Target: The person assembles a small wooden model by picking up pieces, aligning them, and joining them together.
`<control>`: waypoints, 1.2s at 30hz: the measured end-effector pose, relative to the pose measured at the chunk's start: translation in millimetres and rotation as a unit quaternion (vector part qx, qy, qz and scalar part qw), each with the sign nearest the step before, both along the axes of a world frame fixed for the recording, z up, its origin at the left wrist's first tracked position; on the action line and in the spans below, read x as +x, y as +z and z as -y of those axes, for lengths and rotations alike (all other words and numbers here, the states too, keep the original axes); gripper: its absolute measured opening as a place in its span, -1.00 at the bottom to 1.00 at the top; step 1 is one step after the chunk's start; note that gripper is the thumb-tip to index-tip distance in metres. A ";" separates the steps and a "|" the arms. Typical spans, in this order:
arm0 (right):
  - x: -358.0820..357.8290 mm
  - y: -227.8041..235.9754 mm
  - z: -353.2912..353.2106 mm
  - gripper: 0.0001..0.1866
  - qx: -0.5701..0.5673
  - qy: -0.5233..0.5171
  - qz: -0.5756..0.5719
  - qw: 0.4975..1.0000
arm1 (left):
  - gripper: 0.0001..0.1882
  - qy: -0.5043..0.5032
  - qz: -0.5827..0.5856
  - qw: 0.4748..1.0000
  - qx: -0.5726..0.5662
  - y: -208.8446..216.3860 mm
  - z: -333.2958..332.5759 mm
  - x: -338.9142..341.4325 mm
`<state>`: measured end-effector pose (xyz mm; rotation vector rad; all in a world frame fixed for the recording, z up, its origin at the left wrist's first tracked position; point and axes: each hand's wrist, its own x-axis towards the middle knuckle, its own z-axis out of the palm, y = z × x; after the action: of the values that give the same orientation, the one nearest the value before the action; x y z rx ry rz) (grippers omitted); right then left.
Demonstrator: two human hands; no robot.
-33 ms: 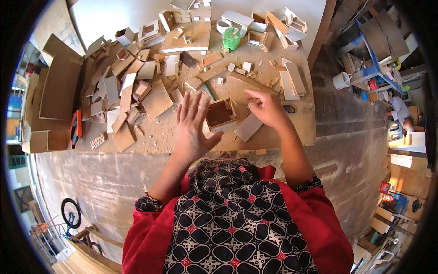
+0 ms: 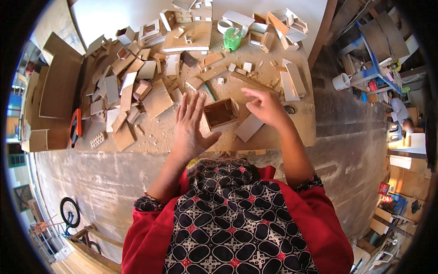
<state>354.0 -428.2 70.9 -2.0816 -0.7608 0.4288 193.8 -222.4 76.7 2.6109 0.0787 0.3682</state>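
A small open-topped wooden box (image 2: 222, 125) rests on the workbench (image 2: 292, 132) between my two hands. To its left my left hand (image 2: 189, 130) is raised with fingers spread and thumb apart, holding nothing. On the other side hovers my right hand (image 2: 266, 108), empty, its fingers stretched out toward the left. Below that hand a flat greyish-white board (image 2: 248, 128) lies beside the box. A thin green stick, perhaps a pencil (image 2: 210, 92), lies just beyond the box. Near my right wrist is a small dark ring-shaped item (image 2: 289, 109).
Scrap wood pieces (image 2: 157, 98) crowd the bench's left side, with an orange-framed tool (image 2: 75, 128) at its edge. Farther back stand a green plastic container (image 2: 232, 41), a white roll (image 2: 224, 26) and a model-like wooden structure (image 2: 187, 39). Another person (image 2: 399, 112) is far right.
My left hand has shifted slightly left, uncovering more of the box's left side. The right hand has moved a little to the left, still empty.
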 end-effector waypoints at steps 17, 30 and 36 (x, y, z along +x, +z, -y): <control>-7.7 11.4 -85.8 -0.53 -0.309 0.150 0.170 0.924 | 0.04 0.034 -0.037 0.997 -0.063 -68.7 -14.3 -2.1; -9.1 7.8 -93.2 -0.55 -0.284 0.163 0.168 0.930 | 0.09 0.030 -0.057 0.995 -0.075 -69.8 -18.1 -3.1; 14.4 21.8 -32.2 -0.24 -0.140 0.028 -0.009 0.990 | 0.10 0.039 -0.024 0.997 -0.069 -58.2 -28.8 -29.4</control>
<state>368.4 -396.0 92.7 -2.3176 -0.7872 0.6143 164.4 -193.6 18.5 2.4846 0.2156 0.3146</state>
